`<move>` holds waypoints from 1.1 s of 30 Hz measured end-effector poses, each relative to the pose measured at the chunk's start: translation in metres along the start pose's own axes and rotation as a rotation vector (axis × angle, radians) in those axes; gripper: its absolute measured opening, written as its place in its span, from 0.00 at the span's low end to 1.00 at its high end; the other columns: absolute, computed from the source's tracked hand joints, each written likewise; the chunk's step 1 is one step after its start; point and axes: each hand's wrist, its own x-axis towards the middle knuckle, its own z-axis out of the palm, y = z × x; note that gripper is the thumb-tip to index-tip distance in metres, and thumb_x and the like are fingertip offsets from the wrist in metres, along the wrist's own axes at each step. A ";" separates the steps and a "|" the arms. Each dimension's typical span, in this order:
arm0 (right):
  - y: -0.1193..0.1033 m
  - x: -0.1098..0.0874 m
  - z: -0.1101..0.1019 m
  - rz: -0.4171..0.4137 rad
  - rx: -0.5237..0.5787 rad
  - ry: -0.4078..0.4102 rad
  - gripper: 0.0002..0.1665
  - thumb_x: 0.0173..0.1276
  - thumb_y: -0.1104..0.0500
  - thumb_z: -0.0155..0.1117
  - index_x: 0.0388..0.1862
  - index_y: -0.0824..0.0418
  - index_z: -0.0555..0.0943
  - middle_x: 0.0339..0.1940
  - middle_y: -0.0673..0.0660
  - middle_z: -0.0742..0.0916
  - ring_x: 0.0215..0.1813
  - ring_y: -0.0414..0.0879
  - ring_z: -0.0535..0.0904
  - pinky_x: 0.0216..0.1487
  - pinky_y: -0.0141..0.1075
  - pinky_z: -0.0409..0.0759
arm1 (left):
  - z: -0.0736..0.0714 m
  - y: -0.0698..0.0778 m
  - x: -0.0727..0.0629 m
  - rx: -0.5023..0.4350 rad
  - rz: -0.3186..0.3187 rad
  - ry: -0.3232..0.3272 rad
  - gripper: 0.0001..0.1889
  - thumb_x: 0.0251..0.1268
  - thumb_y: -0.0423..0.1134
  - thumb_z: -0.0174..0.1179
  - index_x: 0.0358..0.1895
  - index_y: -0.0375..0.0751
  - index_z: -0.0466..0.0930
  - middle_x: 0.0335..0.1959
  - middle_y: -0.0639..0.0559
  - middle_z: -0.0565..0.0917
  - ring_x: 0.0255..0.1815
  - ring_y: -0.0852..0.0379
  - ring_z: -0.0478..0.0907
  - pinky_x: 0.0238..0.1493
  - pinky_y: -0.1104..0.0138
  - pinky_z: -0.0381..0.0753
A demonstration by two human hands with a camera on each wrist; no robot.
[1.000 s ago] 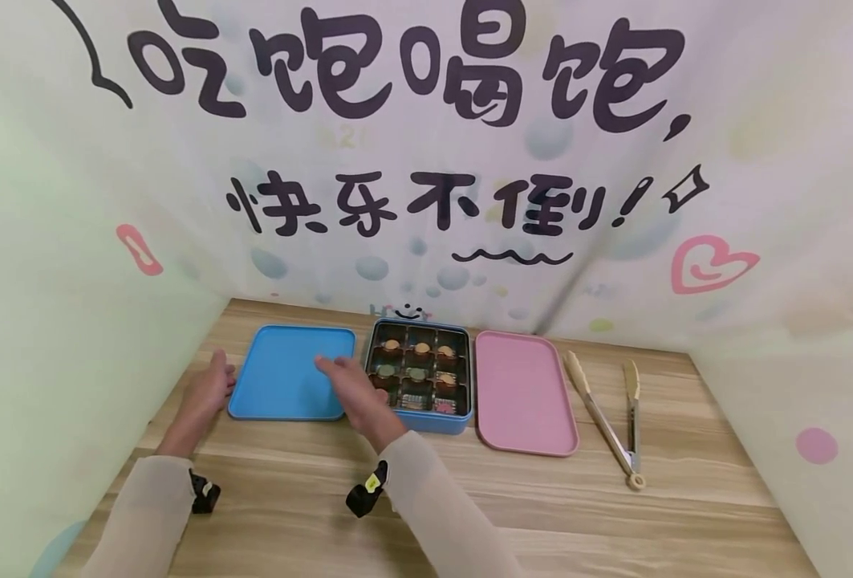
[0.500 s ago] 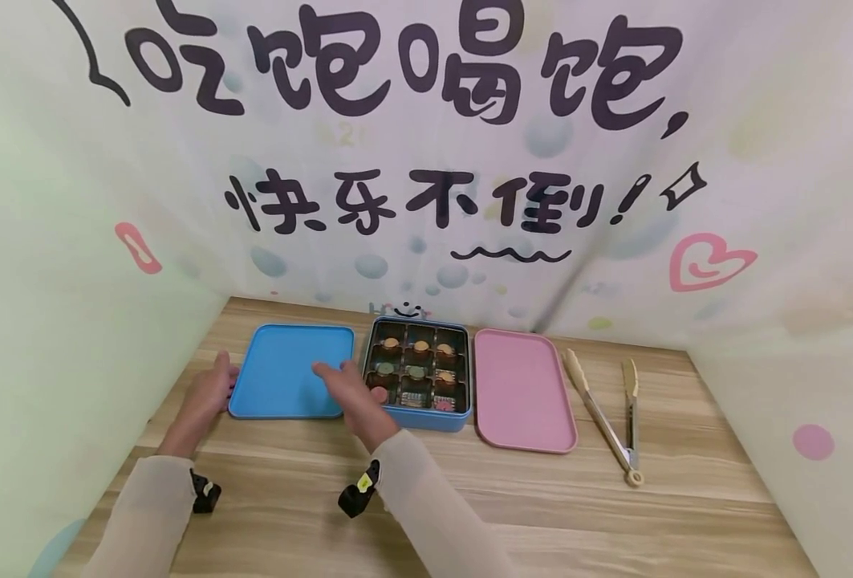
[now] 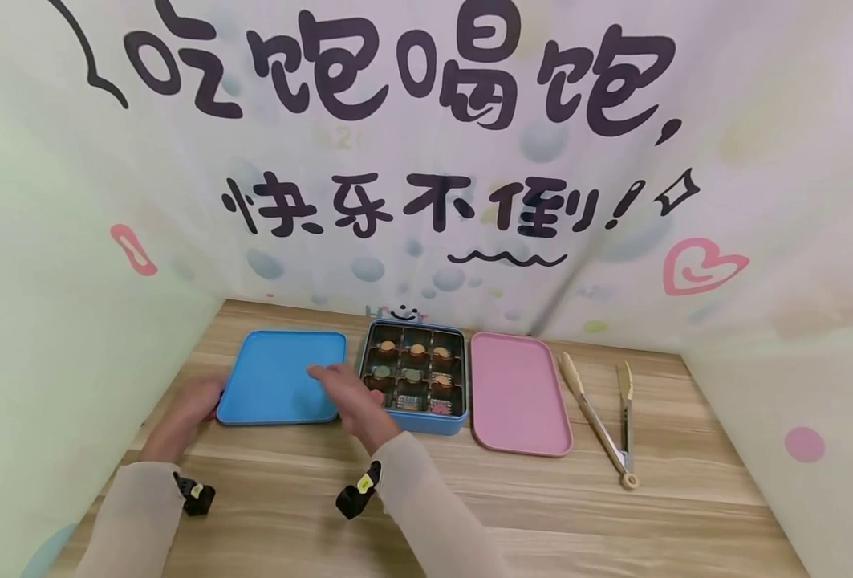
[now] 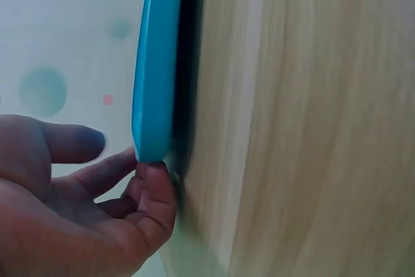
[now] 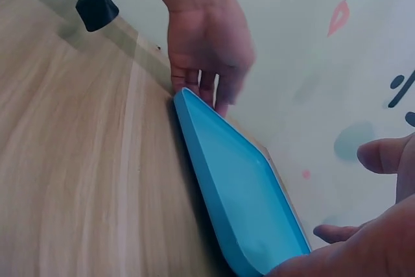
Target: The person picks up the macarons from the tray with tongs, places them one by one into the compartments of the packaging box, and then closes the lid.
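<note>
A shallow, square blue lid [image 3: 285, 377] lies rim up on the left of the table, with shadow under its near edge. My left hand [image 3: 195, 399] is at its left edge. In the left wrist view, curled fingers of the left hand [image 4: 97, 212] hook under the lid's corner, while the thumb stands free. My right hand [image 3: 357, 405] is at the lid's right edge, thumb stretched out over it, fingers partly hidden. To the right of that hand sits an open blue box [image 3: 426, 424] divided into compartments holding round cookies and small wrapped pieces.
A pink tray [image 3: 520, 393] lies right of the box. Beyond it, spread tongs [image 3: 603, 429] rest on the wooden table [image 3: 289, 522]. A printed cloth wall [image 3: 426, 281] stands right behind the things, and pale walls close in both sides.
My left fingers have gone from beside the lid to under its left edge. The lid has shifted slightly left and toward me. The right hand has barely moved.
</note>
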 end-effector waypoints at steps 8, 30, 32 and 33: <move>-0.007 -0.003 -0.008 0.007 0.032 -0.061 0.38 0.72 0.45 0.61 0.74 0.60 0.64 0.77 0.60 0.64 0.79 0.62 0.54 0.74 0.60 0.55 | -0.008 -0.009 0.002 0.014 0.068 -0.001 0.27 0.79 0.39 0.44 0.68 0.17 0.62 0.60 0.25 0.71 0.42 0.55 0.75 0.34 0.73 0.76; -0.023 -0.005 -0.044 -0.085 0.003 -0.120 0.37 0.76 0.52 0.57 0.77 0.66 0.60 0.69 0.64 0.73 0.67 0.57 0.73 0.65 0.49 0.74 | -0.024 0.009 -0.012 -0.003 0.108 -0.027 0.31 0.79 0.46 0.45 0.69 0.19 0.62 0.65 0.25 0.68 0.39 0.68 0.73 0.39 0.73 0.79; -0.022 -0.005 -0.047 -0.087 0.006 -0.114 0.37 0.76 0.52 0.57 0.77 0.65 0.60 0.68 0.64 0.74 0.65 0.55 0.75 0.64 0.49 0.75 | -0.025 0.010 -0.013 -0.009 0.117 -0.038 0.32 0.79 0.47 0.45 0.69 0.18 0.62 0.64 0.25 0.69 0.38 0.69 0.73 0.39 0.73 0.79; -0.022 -0.004 -0.048 -0.083 0.007 -0.110 0.37 0.76 0.52 0.57 0.77 0.64 0.60 0.68 0.63 0.74 0.64 0.55 0.75 0.64 0.49 0.75 | -0.025 0.011 -0.014 -0.008 0.119 -0.042 0.32 0.79 0.47 0.45 0.69 0.19 0.62 0.63 0.26 0.70 0.38 0.70 0.73 0.39 0.73 0.79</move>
